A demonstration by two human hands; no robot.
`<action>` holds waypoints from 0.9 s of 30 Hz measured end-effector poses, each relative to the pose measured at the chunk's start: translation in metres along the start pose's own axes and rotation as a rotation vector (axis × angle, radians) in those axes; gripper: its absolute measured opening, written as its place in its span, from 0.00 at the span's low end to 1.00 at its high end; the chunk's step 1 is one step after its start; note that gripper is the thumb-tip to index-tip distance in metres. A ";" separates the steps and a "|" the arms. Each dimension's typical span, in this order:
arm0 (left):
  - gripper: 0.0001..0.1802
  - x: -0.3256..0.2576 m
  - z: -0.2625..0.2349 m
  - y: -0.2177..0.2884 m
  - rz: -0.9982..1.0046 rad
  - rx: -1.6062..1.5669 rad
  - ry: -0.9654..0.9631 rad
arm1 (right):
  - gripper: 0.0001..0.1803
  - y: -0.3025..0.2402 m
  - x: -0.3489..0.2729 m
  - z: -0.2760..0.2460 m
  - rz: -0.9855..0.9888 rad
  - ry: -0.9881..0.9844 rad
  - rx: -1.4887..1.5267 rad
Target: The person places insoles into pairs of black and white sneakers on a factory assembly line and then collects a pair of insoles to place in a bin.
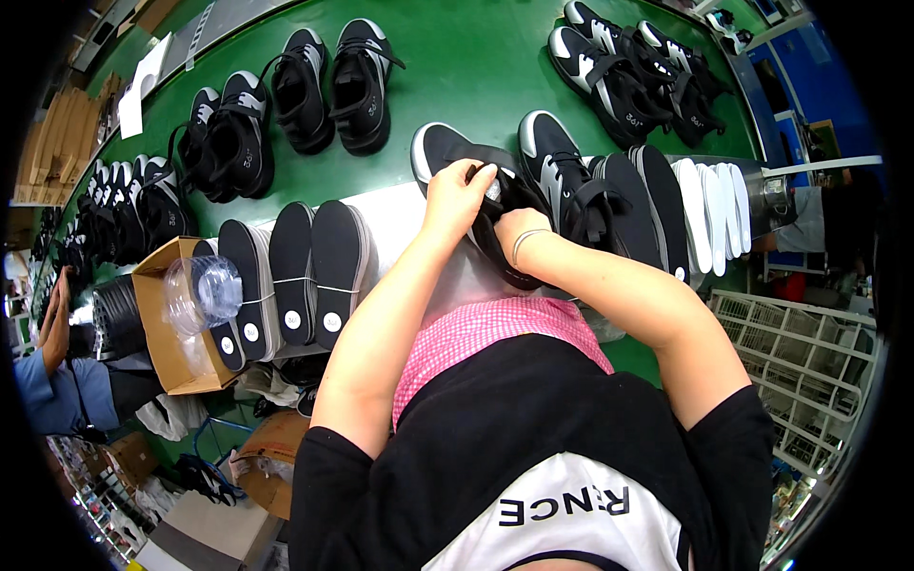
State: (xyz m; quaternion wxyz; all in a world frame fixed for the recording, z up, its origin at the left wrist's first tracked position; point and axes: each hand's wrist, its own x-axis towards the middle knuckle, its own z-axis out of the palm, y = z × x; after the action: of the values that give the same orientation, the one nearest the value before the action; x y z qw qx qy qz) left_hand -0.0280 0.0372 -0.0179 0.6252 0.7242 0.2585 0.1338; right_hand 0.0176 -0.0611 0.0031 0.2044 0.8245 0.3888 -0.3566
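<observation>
A black sneaker (444,147) with a grey toe edge lies in front of me, its toe pointing away. My left hand (459,198) pinches the sneaker's upper beside the opening, thumb and fingers together. Into that opening reaches my right hand (524,231), its fingers hidden inside the shoe; a bracelet (526,244) circles the wrist. Something whitish shows inside the opening between the hands. Close on the right stands a matching sneaker (555,157), touched by neither hand.
Black insoles (335,271) in banded stacks lie left; more black insoles (632,209) and white insoles (709,214) lie right. Sneakers (362,90) stand across the green table (466,57). A cardboard box (157,314) holds clear plastic at left. Another person's arm (57,319) shows far left.
</observation>
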 end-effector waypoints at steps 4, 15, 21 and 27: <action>0.15 0.000 -0.002 0.006 0.045 0.091 0.029 | 0.14 0.005 -0.012 -0.011 -0.198 -0.119 -0.251; 0.14 -0.006 -0.001 0.005 0.080 0.035 0.033 | 0.20 0.020 -0.024 -0.006 -0.309 -0.452 -0.028; 0.15 -0.008 -0.008 0.009 0.001 0.033 -0.053 | 0.24 0.029 -0.026 -0.006 -0.273 -0.386 0.104; 0.16 -0.013 -0.011 0.009 -0.022 0.041 -0.104 | 0.15 0.026 -0.009 0.015 -0.047 0.144 1.666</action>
State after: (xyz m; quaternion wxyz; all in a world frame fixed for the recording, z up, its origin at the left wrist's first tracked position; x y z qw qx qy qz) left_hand -0.0426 0.0385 -0.0057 0.6245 0.7397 0.2364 0.0836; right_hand 0.0278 -0.0906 0.0011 -0.5047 0.7183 0.0273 -0.4780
